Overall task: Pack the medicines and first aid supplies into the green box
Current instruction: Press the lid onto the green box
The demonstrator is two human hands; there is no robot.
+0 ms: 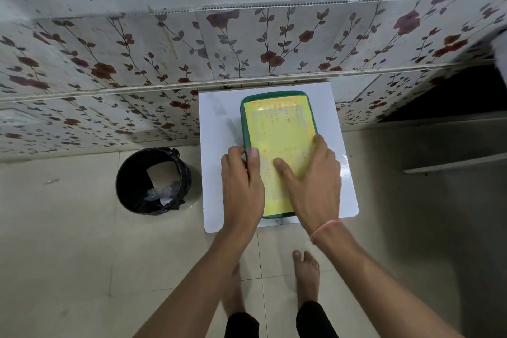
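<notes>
The green box (275, 96) lies flat on a small white table (216, 123), its lid closed and covered by a yellow label with red print. My left hand (241, 186) grips the box's near left edge, thumb on top of the lid. My right hand (312, 184) rests on the near right part of the lid, fingers spread and pressing flat. No medicines or first aid supplies are visible outside the box.
A black waste bin (152, 181) with paper scraps stands on the tiled floor left of the table. A wall with floral tiles (109, 68) runs behind. My bare feet (306, 277) are on the floor below the table. A dark opening (452, 96) is at right.
</notes>
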